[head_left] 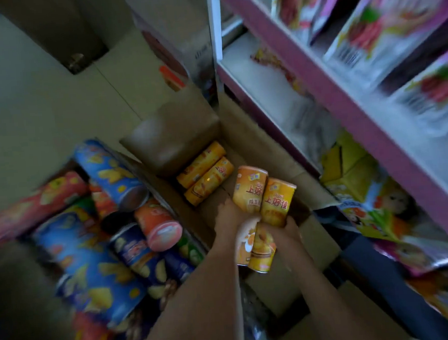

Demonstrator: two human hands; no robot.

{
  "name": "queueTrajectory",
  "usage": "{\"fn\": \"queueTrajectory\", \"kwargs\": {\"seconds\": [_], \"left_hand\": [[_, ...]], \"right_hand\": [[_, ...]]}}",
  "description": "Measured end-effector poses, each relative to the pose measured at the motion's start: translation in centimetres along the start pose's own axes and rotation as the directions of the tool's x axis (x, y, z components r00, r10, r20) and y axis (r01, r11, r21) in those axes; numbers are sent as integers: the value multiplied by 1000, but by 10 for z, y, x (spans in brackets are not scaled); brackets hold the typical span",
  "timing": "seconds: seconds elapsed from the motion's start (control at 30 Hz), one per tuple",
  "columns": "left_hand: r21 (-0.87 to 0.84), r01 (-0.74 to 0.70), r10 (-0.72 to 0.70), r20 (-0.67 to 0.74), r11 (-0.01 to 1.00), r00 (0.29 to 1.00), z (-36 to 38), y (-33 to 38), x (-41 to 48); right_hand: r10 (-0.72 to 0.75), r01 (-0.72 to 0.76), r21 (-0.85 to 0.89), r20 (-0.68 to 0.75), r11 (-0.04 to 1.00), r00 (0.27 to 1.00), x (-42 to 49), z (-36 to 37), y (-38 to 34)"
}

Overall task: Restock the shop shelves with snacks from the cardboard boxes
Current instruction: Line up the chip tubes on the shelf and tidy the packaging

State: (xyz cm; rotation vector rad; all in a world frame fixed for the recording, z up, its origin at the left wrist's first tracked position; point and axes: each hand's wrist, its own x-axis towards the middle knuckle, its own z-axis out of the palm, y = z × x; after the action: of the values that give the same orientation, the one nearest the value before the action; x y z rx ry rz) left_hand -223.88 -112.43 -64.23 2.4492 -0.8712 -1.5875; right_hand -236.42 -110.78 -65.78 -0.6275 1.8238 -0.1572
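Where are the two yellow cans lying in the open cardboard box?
Head view, near centre: the two yellow cans lie side by side inside the cardboard box, just beyond the left hand.

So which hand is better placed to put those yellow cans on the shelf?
Right, probably. The right hand grips the yellow cans on the side nearer the pink shelves; the left hand grips them on the far side, above the cardboard box.
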Motion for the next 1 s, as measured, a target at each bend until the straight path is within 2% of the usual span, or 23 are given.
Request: {"fn": "queueTrajectory", "kwargs": {"seconds": [0.1, 0.2, 0.37, 0.5, 0.7, 0.9, 1.0], "left_hand": [[16, -110, 109, 51, 994, 993, -44, 9, -75], [-150, -109, 117, 44, 983, 992, -87, 17, -147], [-321, -200, 274, 207, 926, 939, -139, 26, -243], [-325, -270, 387, 384, 906, 838, -164, 38, -310], [-283, -449, 529, 516, 848, 673, -178, 66, -413], [-245, -583, 580, 642, 775, 501, -153, 92, -495], [-214, -649, 594, 669, 730, 447, -122, 100, -538]], "right_hand": [[-26, 26, 10, 20, 1000, 999, -83, -29, -23], [-84, 84, 9, 48, 996, 995, -155, -55, -47], [-229, 214, 155, 87, 964, 969, -256, -103, -57], [-293, 256, 300, 85, 919, 952, -335, -140, -51], [-374, 346, 434, -23, 831, 927, -447, -197, -27], [-425, 447, 491, -164, 748, 890, -522, -256, 20], [-425, 493, 527, -255, 692, 869, -553, -287, 56]]}}
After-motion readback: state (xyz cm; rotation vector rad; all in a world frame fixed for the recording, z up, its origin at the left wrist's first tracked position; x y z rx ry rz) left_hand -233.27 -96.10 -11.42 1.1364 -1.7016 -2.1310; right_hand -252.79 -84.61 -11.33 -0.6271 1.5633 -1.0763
